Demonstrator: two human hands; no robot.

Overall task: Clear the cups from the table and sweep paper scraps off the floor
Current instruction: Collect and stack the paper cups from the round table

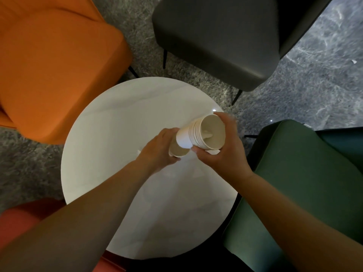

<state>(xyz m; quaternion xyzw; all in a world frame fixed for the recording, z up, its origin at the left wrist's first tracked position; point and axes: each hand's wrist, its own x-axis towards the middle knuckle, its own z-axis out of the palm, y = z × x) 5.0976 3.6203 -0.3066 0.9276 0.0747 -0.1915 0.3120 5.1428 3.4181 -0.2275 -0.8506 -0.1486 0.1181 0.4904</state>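
Hands grip paper cups: right hand (220, 154) the stack (204, 134), left hand (157, 152) one cup (177, 151).

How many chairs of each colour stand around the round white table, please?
Orange chair: 1
Dark grey chair: 1
Green chair: 1
Red chair: 1
Total: 4

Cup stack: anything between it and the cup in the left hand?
Nothing visible. The right hand holds the cup stack tilted, its base already at the mouth of the single cup held by the left hand, above the table.
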